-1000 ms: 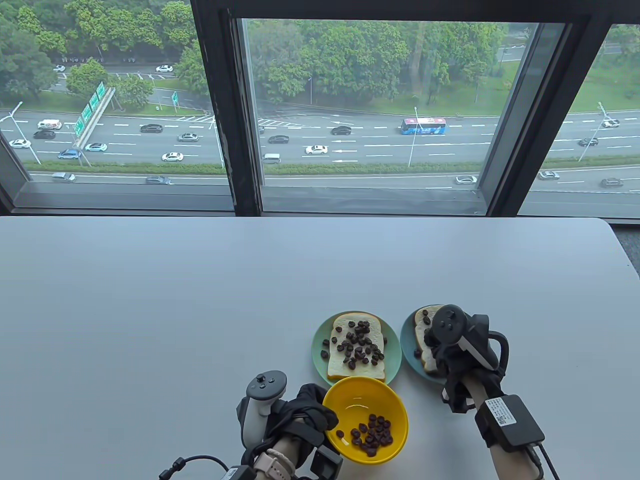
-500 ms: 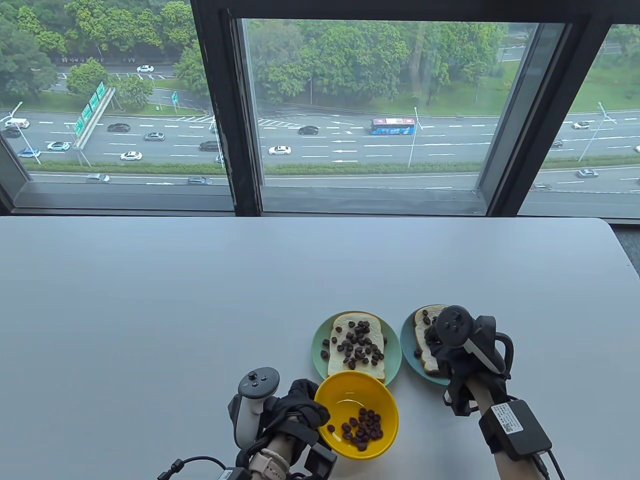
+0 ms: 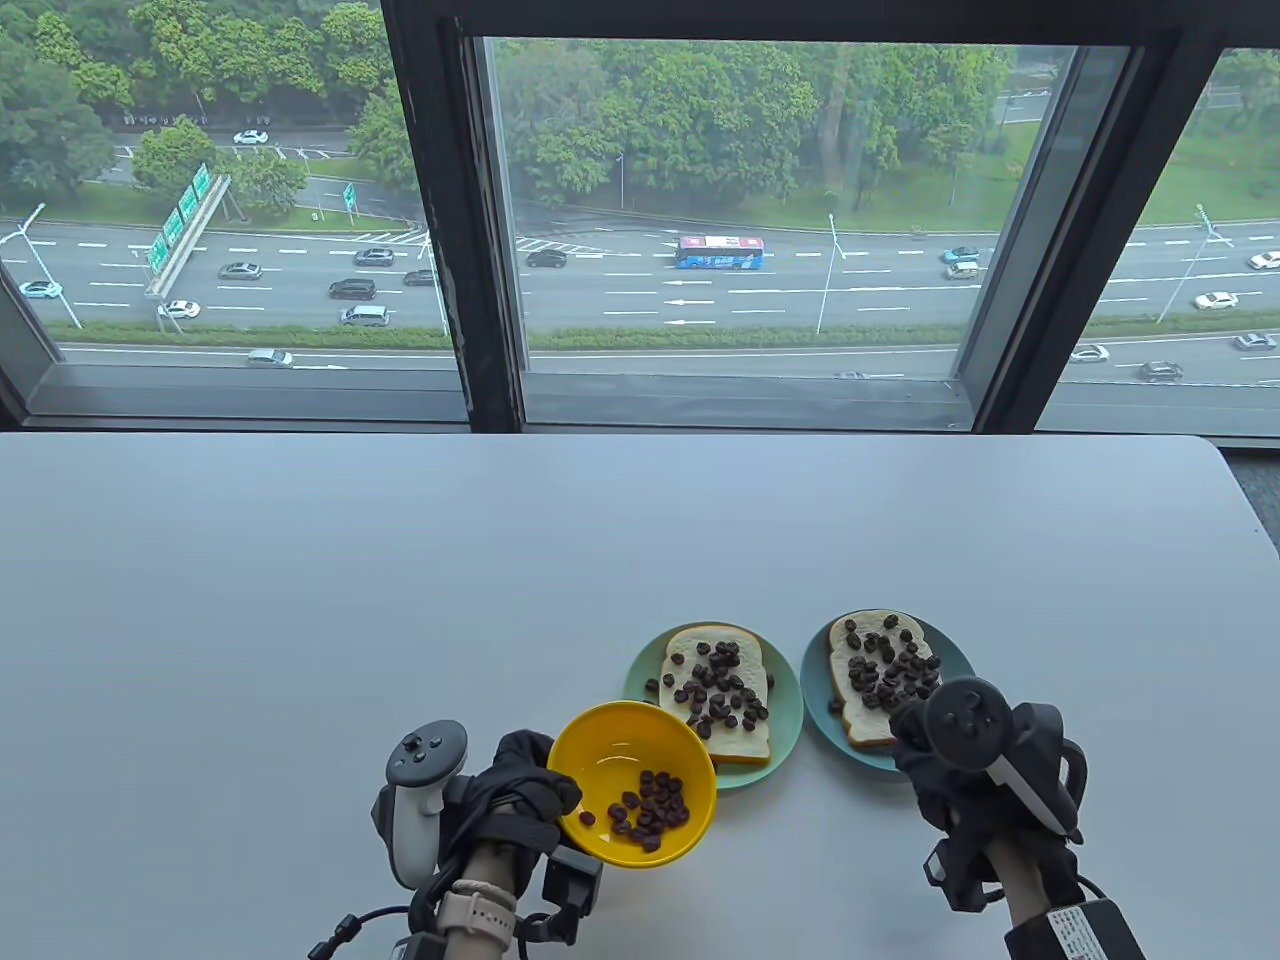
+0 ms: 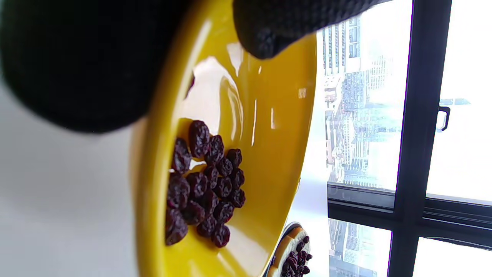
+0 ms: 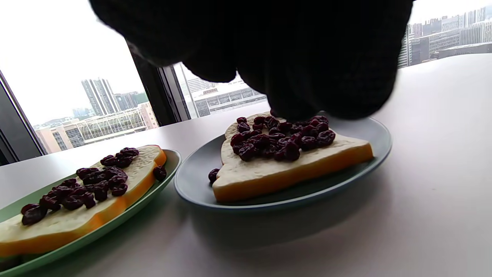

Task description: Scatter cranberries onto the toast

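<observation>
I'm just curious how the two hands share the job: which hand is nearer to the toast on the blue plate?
Right. The right hand hovers at that toast's near edge; the left hand holds the yellow bowl beyond the green plate.

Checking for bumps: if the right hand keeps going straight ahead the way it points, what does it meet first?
Probably the right hand meets the cranberry-topped toast on the blue plate first; height is unclear.
</observation>
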Demonstrator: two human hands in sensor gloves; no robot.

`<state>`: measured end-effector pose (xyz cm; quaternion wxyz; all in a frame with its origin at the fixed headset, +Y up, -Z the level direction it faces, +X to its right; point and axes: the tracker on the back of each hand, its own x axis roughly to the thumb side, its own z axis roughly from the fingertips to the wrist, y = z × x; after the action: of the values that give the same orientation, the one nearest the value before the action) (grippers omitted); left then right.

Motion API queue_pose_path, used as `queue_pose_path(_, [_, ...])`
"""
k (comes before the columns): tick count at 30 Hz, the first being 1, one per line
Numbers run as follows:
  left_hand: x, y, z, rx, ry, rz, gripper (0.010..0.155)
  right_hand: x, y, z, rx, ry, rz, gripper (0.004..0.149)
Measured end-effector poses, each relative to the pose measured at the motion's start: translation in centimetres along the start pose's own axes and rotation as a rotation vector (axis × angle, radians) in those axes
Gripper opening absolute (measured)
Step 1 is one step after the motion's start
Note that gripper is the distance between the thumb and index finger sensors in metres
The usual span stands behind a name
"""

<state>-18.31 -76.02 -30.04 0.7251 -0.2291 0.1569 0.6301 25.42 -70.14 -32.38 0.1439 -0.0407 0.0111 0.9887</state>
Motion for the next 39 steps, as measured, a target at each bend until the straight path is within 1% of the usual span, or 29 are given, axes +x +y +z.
queue_pose_path(2, [-0.1, 1.0, 0.1, 0.032, 0.010, 0.019, 0.059, -0.4, 0.2, -0.3, 0.025, -0.007, -0.001, 0.043])
queue_pose_path(4, [-0.3, 2.0, 0.1, 0.085, 0.020, 0.038, 0.059, -0.8, 0.3, -0.6, 0.050, -0.005, 0.044, 0.043])
queue_pose_path(8, [-0.6, 3.3, 0.4, 0.116, 0.046, 0.015, 0.059, -1.6, 0.7, -0.9, 0.068, 0.020, 0.086, 0.043])
queue_pose_path(12, [-1.2, 4.5, 0.6, 0.181, 0.083, 0.018, 0.059, -2.9, 1.2, -1.3, 0.129, 0.050, 0.095, 0.043])
queue_pose_path(15, [-1.7, 5.4, 0.9, 0.228, 0.124, 0.012, 0.059, -4.0, 1.2, -1.4, 0.134, 0.079, 0.118, 0.043])
queue_pose_path(17, [-1.8, 6.0, 1.2, 0.268, 0.162, -0.009, 0.058, -4.5, 1.1, -1.4, 0.133, 0.097, 0.116, 0.043])
queue_pose_path(19, [-2.0, 6.5, 1.6, 0.307, 0.181, 0.006, 0.058, -5.1, 1.2, -1.5, 0.140, 0.119, 0.101, 0.044])
queue_pose_path(20, [-2.2, 7.0, 1.7, 0.333, 0.189, -0.013, 0.057, -5.4, 1.2, -1.4, 0.147, 0.130, 0.092, 0.044])
queue_pose_path(25, [-2.5, 8.5, 2.9, 0.545, 0.336, -0.157, 0.052, -5.9, 1.2, -1.4, 0.162, 0.142, 0.090, 0.044])
queue_pose_path(29, [-2.5, 8.9, 3.4, 0.644, 0.415, -0.209, 0.055, -5.7, 1.3, -1.3, 0.171, 0.132, 0.093, 0.044])
queue_pose_path(30, [-2.3, 8.8, 3.4, 0.656, 0.413, -0.221, 0.055, -5.6, 1.4, -1.3, 0.172, 0.130, 0.095, 0.044])
queue_pose_path(32, [-1.3, 8.7, 3.8, 0.719, 0.405, -0.278, 0.056, -5.4, 1.5, -1.3, 0.175, 0.125, 0.095, 0.044])
queue_pose_path(33, [-0.6, 8.4, 4.1, 0.783, 0.406, -0.353, 0.058, -5.2, 1.6, -1.3, 0.180, 0.122, 0.094, 0.044])
queue_pose_path(35, [0.3, 7.9, 4.3, 0.818, 0.376, -0.447, 0.060, -4.9, 1.7, -1.3, 0.187, 0.114, 0.093, 0.044])
queue_pose_path(36, [0.9, 7.5, 4.3, 0.813, 0.344, -0.478, 0.060, -4.8, 1.7, -1.3, 0.188, 0.110, 0.091, 0.044])
queue_pose_path(39, [3.4, 5.7, 4.8, 0.814, 0.115, -0.542, 0.060, -4.5, 1.5, -1.3, 0.188, 0.103, 0.067, 0.044])
